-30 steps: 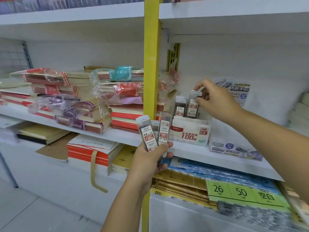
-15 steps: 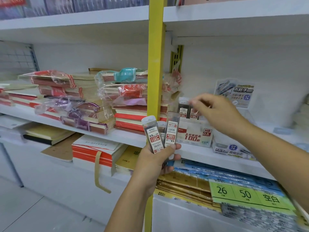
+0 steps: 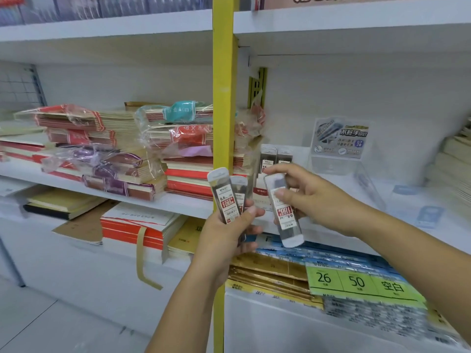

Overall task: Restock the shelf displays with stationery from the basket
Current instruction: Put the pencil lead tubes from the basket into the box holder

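Note:
My left hand [image 3: 226, 235] grips two slim clear cases of pencil leads [image 3: 224, 194], held upright in front of the yellow shelf post. My right hand [image 3: 313, 197] pinches a third lead case [image 3: 284, 212], held upside down just right of the left hand. Behind my hands, a white display box [image 3: 260, 194] on the middle shelf holds two more lead cases [image 3: 274, 156] standing upright. The basket is out of sight.
A yellow upright post [image 3: 223, 98] divides the shelves. Stacks of wrapped notebooks [image 3: 178, 149] fill the left bay. A clear acrylic display [image 3: 339, 146] stands at the back right. Folders and a green label strip [image 3: 356, 281] lie on the lower shelf.
My right hand has come back from the display box toward my left hand and now holds one lead case taken from the left hand's bundle, which dropped from three cases to two.

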